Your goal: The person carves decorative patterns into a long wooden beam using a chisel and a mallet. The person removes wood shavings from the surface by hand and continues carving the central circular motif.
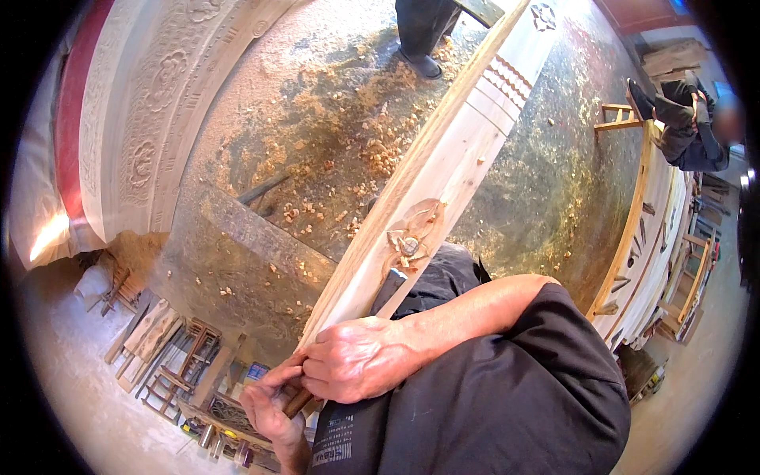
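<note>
A long pale wooden beam (453, 170) runs from my lap away to the far right. A carved flower (408, 241) stands in relief on its face, and wavy bands are cut farther up. My right hand (356, 360) is closed in a fist over the beam's near end. From under its fingers sticks out a short brown wooden piece (298, 402), perhaps a tool handle; the rest is hidden. Beside it, my left hand (271, 405) has bent fingers against the same spot, touching the right hand's fingers. What the left fingers grip is hidden.
Wood shavings (380, 150) litter the dark floor. A large carved panel (150, 103) stands at the left. Tools and timber (186, 372) lie at the lower left. At the right, a person (693, 119) sits by a bench (633, 229) with tools; another person's leg (423, 32) shows at the top.
</note>
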